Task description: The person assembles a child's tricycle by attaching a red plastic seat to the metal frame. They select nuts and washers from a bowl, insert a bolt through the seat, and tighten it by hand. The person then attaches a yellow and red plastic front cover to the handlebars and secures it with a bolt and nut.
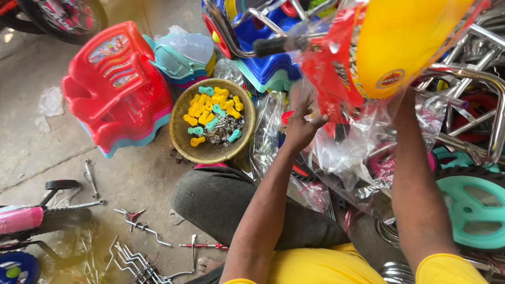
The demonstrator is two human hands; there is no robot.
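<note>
My left hand (pixel 304 125) grips the clear plastic wrap (pixel 336 152) with fingers curled, just below the red-and-yellow toy body (pixel 379 58). That body sits directly above and ahead of both hands, its long axis tilted up to the right. My right hand is hidden behind the wrap; its grip cannot be determined, probably supporting the underside. The basket of yellow and teal fittings (pixel 213 123) lies left of the toy body.

Clear plastic wrapping (pixel 336 152) covers a yellow-and-red part bearing a round label (pixel 390 79).
</note>
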